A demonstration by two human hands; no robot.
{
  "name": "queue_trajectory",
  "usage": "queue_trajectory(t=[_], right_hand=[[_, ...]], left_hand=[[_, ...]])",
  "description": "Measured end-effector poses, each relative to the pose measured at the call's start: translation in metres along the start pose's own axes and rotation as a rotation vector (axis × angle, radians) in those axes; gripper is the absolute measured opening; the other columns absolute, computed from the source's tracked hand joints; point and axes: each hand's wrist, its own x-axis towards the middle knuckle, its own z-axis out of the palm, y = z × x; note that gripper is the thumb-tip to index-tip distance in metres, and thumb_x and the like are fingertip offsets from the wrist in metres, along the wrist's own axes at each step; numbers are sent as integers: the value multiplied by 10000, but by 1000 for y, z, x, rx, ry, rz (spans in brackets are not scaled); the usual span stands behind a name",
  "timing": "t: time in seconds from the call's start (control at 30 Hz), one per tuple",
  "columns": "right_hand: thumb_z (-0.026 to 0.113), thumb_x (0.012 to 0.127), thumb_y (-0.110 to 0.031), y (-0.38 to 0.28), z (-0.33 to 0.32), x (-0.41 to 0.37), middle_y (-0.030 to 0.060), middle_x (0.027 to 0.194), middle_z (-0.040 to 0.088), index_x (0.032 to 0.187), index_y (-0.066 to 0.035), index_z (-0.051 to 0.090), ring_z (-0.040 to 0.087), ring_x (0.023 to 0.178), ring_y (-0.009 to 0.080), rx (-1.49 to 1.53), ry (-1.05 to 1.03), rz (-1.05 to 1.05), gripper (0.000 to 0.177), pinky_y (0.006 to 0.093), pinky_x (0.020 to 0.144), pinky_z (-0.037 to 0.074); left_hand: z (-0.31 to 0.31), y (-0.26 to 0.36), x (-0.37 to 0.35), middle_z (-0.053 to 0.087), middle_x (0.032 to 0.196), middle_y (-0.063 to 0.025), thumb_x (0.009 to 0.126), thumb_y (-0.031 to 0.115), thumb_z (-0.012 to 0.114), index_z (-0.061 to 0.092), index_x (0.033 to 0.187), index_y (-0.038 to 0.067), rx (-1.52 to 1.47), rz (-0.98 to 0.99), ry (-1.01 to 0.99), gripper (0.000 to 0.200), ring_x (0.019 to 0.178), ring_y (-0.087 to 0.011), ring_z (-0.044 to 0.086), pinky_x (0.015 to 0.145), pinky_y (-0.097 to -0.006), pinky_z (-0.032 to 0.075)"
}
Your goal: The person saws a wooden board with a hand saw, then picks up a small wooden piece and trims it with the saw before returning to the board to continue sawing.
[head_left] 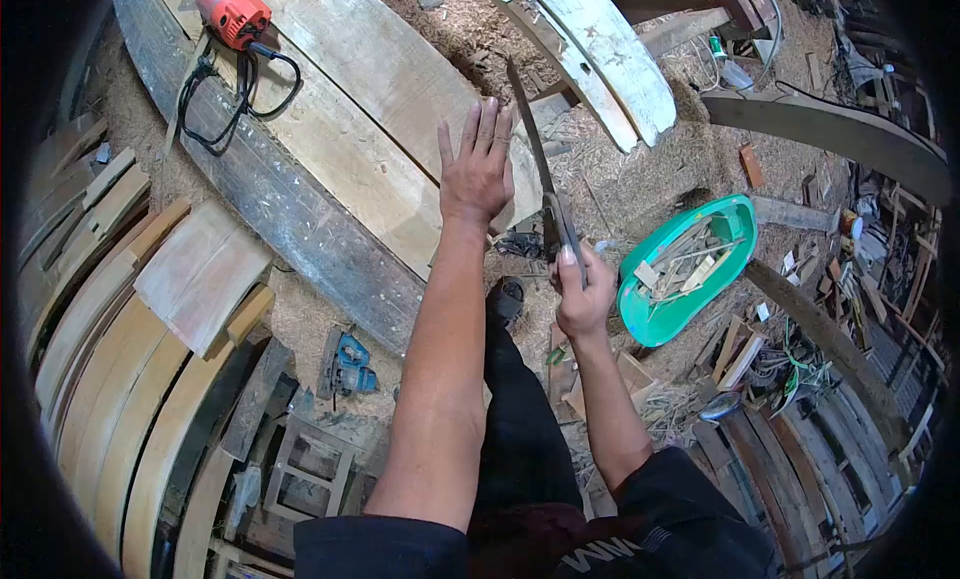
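My left hand [476, 169] lies with its fingers stretched out on the far end of a pale wooden board [385, 64], close to the board's cut edge. My right hand [586, 291] is wrapped round the handle of a handsaw [533, 139]. The saw's long dark blade points away from me, just right of the board's end. A second pale board [340, 154] runs alongside the first, and both lie on a large worn, dark plank [300, 204].
A red power tool [235, 17] with a black cord rests on the boards. Wood scraps fill a green basin [632, 309] at right. A blue power tool [352, 367] sits on the sawdust-covered floor. Curved timbers [150, 399] are stacked at left; a whitish curved beam [600, 49] stands ahead.
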Motion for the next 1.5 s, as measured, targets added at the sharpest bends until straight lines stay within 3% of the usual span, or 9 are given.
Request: queue_trajectory(t=[0.17, 0.73, 1.17, 1.33, 1.5], right_hand=[[574, 966, -258, 29, -7, -21, -9, 581, 396, 719, -42, 480, 379, 565, 73, -9, 6, -41, 341, 281, 505, 314], [590, 950, -222, 32, -6, -26, 35, 558, 411, 730, -25, 515, 397, 527, 96, -71, 11, -73, 305, 305, 488, 343], [587, 959, -236, 37, 13, 21, -8, 560, 439, 742, -2, 547, 406, 546, 72, 43, -3, -68, 322, 281, 493, 347], [593, 959, -249, 40, 16, 0, 7, 576, 432, 743, -8, 550, 411, 564, 74, 74, 40, -100, 327, 300, 504, 347], [572, 954, -244, 31, 20, 32, 31, 570, 429, 733, -7, 543, 410, 547, 107, 10, 2, -36, 325, 309, 503, 350]], left_hand=[[4, -1, 0, 338, 1595, -24, 889, 190, 522, 333, 1544, 206, -20, 5, 33, 681, 1475, -221, 304, 1185, -611, 160], [8, -2, -2, 331, 1599, -21, 893, 210, 524, 330, 1544, 208, 22, 22, 51, 680, 1479, -215, 296, 1191, -600, 152], [11, -3, -4, 323, 1599, -18, 882, 267, 561, 360, 1526, 206, 87, 16, 30, 677, 1469, -218, 311, 1190, -608, 156], [11, -4, 1, 337, 1592, -28, 877, 250, 568, 376, 1518, 199, 41, 20, 61, 671, 1460, -222, 327, 1189, -605, 166], [8, -1, -2, 369, 1578, -30, 884, 227, 552, 372, 1523, 202, 50, 30, 68, 664, 1455, -228, 341, 1178, -613, 179]])
